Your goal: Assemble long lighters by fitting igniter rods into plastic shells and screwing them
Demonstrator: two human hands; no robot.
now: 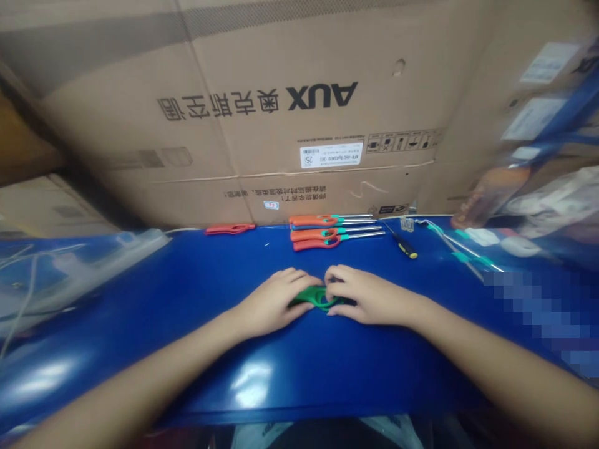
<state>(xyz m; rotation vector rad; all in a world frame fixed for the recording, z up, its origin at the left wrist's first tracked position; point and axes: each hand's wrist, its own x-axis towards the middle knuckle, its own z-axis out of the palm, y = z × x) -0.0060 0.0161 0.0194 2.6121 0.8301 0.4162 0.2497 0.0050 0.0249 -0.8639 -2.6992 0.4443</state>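
Over the middle of the blue table, my left hand (281,300) is closed around one end of a green lighter handle (319,298), which has a loop-shaped opening. My right hand (358,293) grips the other end, its fingers curled at the loop. That end is mostly covered by my fingers. Behind my hands lie several long-necked lighters (322,234) side by side, orange, red and blue, with metal rods pointing right. Farther left is a red lighter handle (229,229) with no metal rod showing.
A screwdriver (403,243) with a black and yellow handle lies right of the lighters. Beyond it are loose metal rods (472,249) and a drink bottle (491,194). A clear plastic bag (112,268) sits left. A large cardboard box (262,137) walls off the back.
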